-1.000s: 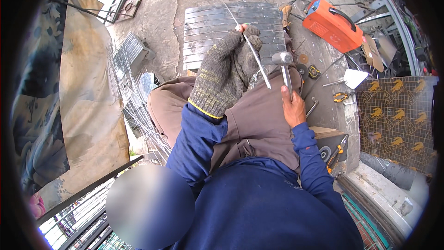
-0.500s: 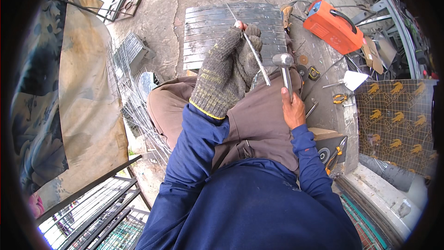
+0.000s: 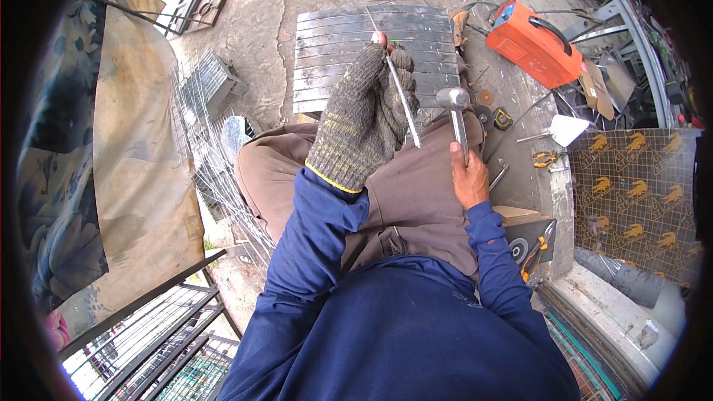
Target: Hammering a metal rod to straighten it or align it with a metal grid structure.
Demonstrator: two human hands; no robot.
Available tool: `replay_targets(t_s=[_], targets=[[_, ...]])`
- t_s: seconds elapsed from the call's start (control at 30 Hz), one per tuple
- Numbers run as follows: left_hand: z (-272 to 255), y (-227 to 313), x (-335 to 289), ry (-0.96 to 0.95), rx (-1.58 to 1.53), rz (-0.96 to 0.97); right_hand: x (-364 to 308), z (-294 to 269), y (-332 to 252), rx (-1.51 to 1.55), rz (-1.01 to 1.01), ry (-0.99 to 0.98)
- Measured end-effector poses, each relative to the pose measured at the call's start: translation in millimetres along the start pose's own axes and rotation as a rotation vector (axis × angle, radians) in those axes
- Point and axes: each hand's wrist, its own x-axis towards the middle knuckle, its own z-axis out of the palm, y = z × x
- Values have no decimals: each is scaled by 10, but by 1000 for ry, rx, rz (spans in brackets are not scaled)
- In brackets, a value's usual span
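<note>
My left hand [image 3: 364, 111] wears a grey knitted glove with a bare fingertip showing. Its fingers are closed round a thin metal rod [image 3: 402, 93], which slants from the slatted metal plate [image 3: 319, 56] back toward my lap. In my right hand [image 3: 471, 178], which is bare, a steel hammer [image 3: 458, 130] is gripped by its handle, head pointing away from me. The hammer head is just right of the rod's near end, apart from it. Both hands are above my brown trousers, with the plate beyond them.
An orange welding machine [image 3: 533, 44] with cables stands at the far right. Pliers [image 3: 545, 159], a tape measure [image 3: 503, 118] and a grinding disc [image 3: 486, 96] lie nearer. Wire mesh [image 3: 223, 156] and metal pieces [image 3: 206, 85] are on the left, beside a hanging cloth [image 3: 145, 141].
The rod's near end has swung left and a little toward me, away from the hammer. My left hand has shifted slightly left; the right hand with the hammer is almost still.
</note>
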Motion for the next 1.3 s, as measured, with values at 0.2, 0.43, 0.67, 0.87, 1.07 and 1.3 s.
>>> replay_targets(t_s=[0.2, 0.43, 0.67, 0.87, 1.07, 1.3], targets=[[-172, 17, -23, -60, 14, -15, 11, 14, 30, 10, 22, -16], [-699, 243, -255, 273, 728, -19, 19, 6, 0, 11, 3, -1], [-485, 1511, -446, 442, 1949, -10, -5, -21, 17, 0, 27, -9], [-662, 2319, -689, 504, 2322, 154, -13, -33, -14, -50, 64, -53], [-1344, 2601, -984, 476, 1952, -236, 22, 30, 107, -20, 26, 13], [-1392, 2426, -1054, 539, 2108, -393, 13, -52, -43, -44, 72, -69]])
